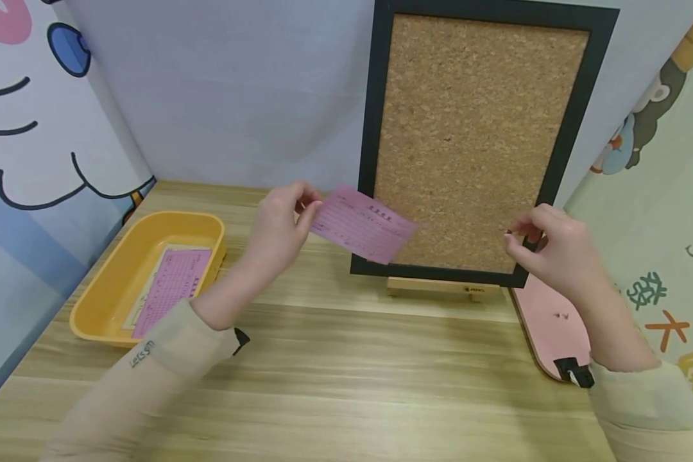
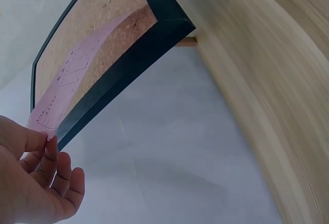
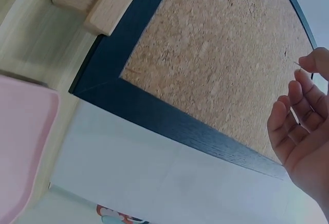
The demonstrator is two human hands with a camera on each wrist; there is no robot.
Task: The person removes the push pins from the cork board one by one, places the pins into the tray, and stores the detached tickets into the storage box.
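My left hand point(image 1: 285, 218) pinches a pink printed slip of paper point(image 1: 364, 224) at its left end, between thumb and forefinger. In the head view the slip tilts and overlaps the lower left of a black-framed cork board point(image 1: 468, 128); the left wrist view shows the slip point(image 2: 72, 75) bending along the cork. Near the board's lower right edge, my right hand point(image 1: 560, 253) holds a small pin between thumb and forefinger. Its thin point point(image 3: 296, 63) sticks out past the fingertips in the right wrist view, while the fingers cover its head.
A small wooden easel point(image 1: 439, 286) supports the board on the wooden table point(image 1: 381, 385). At left, a yellow bin point(image 1: 92, 321) contains another pink slip point(image 1: 173, 282) over a pale sheet. To the right lies a pink tray point(image 1: 539, 333) with a few small pins point(image 1: 560, 315), partly behind my right arm.
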